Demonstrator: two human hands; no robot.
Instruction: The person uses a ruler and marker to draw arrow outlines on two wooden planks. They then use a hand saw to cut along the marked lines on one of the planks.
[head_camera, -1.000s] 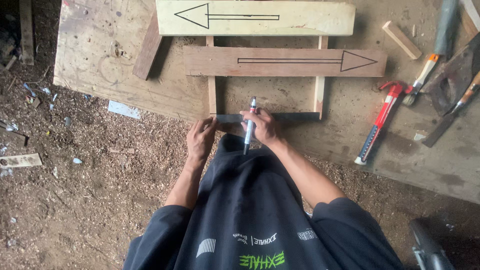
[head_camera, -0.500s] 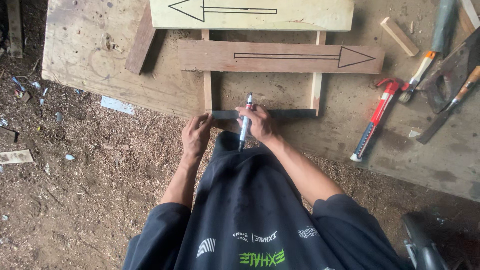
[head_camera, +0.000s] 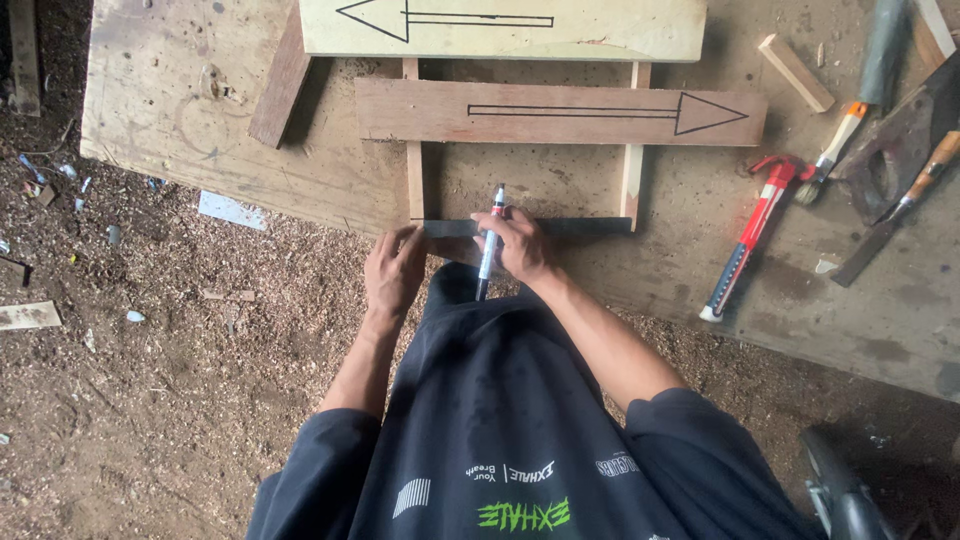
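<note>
- A marker (head_camera: 489, 238) is clamped in the right hand (head_camera: 522, 248), over a dark strip (head_camera: 560, 227) at the desk (head_camera: 180, 140) edge.
- The strip's left end is pressed by the left hand (head_camera: 393, 270), fingers spread.

We look down as our right hand (head_camera: 522, 245) grips a marker (head_camera: 489, 243) over a dark strip (head_camera: 575, 227) at the near edge of a plywood board (head_camera: 180, 120), our left hand (head_camera: 393, 270) pressing the strip's left end. Beyond lie two planks with drawn arrows, one brown (head_camera: 560, 112), one pale (head_camera: 500, 25). A red-handled tool (head_camera: 752, 232) lies to the right.
</note>
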